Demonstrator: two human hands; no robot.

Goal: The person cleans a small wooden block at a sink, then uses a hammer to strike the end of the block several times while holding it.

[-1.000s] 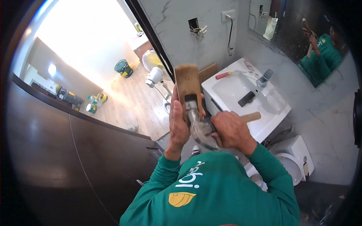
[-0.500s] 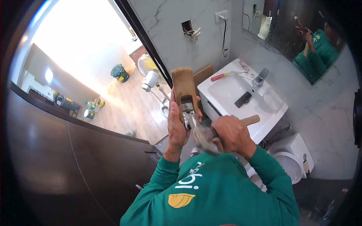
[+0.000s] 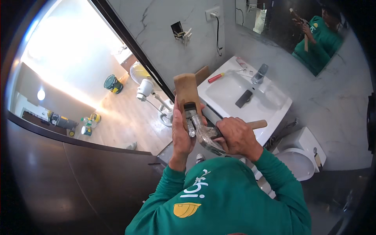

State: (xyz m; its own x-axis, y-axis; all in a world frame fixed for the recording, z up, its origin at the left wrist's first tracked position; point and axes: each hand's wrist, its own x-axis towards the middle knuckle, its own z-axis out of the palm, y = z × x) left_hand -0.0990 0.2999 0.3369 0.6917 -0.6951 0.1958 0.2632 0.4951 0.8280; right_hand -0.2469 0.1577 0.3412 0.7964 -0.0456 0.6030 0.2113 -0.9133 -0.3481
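Observation:
A wooden hand plane [image 3: 185, 88] stands up in front of me, its metal blade and wedge showing in the slot. Wrapped around its lower sides is my left hand [image 3: 181, 135], with fingertips showing at the far edge. My right hand [image 3: 239, 137] grips a claw hammer [image 3: 204, 135] close to its head, and the wooden handle sticks out to the right. The hammer's face is at the metal parts in the plane's slot; whether they touch I cannot tell. Its claw curves down toward my chest.
Beyond my right hand is a white washbasin [image 3: 270, 113] with a faucet [image 3: 260, 73], a dark block [image 3: 244, 98] and a red-handled tool [image 3: 216, 77]. A toilet [image 3: 297, 160] stands at right. Through the doorway at left are a fan [image 3: 145, 88], a bucket [image 3: 113, 84] and a vacuum-like machine [image 3: 62, 121].
The hammer head, blurred before, now shows sharply at the plane's slot. My view has shifted slightly, so the room sits further left and the plane a little lower.

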